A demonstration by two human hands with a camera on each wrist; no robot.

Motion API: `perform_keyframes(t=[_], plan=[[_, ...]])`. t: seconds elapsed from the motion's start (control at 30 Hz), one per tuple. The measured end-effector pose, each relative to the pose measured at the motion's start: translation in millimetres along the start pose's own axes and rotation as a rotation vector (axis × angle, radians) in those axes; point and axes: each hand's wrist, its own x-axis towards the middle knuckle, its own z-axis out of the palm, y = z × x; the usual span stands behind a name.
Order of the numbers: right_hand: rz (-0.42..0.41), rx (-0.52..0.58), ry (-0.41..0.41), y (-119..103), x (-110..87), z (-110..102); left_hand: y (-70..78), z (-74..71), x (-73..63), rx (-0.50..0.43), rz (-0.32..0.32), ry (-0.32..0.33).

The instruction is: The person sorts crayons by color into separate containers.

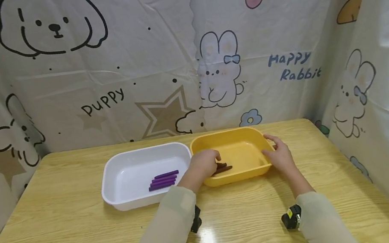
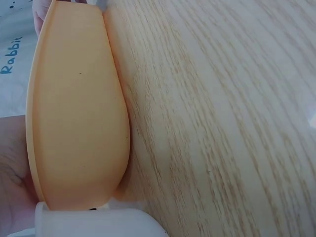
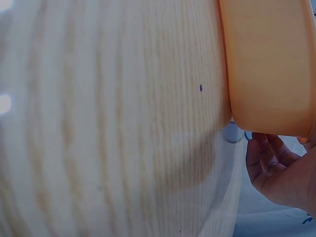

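A yellow tray [image 1: 250, 173] stands on the table, with dark brown sticks [image 1: 223, 169] inside its left end. My left hand [image 1: 202, 165] reaches over the tray's near left side, fingers bent down right at the brown sticks; I cannot tell whether it grips one. In the left wrist view the tray's wall hides those fingertips. At the right end, my right hand [image 1: 280, 156] holds the tray's rim, thumb at the inner edge and fingers outside. The right wrist view shows this hand's curled fingers [image 3: 269, 158] against the end wall.
Left of the yellow tray, close beside it, is a white tray [image 1: 117, 196] with several purple sticks [image 1: 162, 182] lying side by side. Both rest on a wooden table [image 1: 61, 232]. A printed cloth [image 1: 152, 59] hangs behind and along the sides.
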Motion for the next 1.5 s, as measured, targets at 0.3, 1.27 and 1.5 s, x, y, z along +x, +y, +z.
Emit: perform_keyframes(t=[0.3,1.27,1.5], plan=[[-0.006,0.002,0.002,0,1.7,2,-2.9,0.4,-0.3,-0.033,0.014,0.014],[-0.034,-0.082,-0.020,-6,13.4,-2,-34.8,-46.5,-35.0,-0.281,0.056,0.140],[-0.060,-0.149,-0.030,-10,7.1,-19,-57.4,-63.2,-47.9,-0.322,-0.013,0.184]])
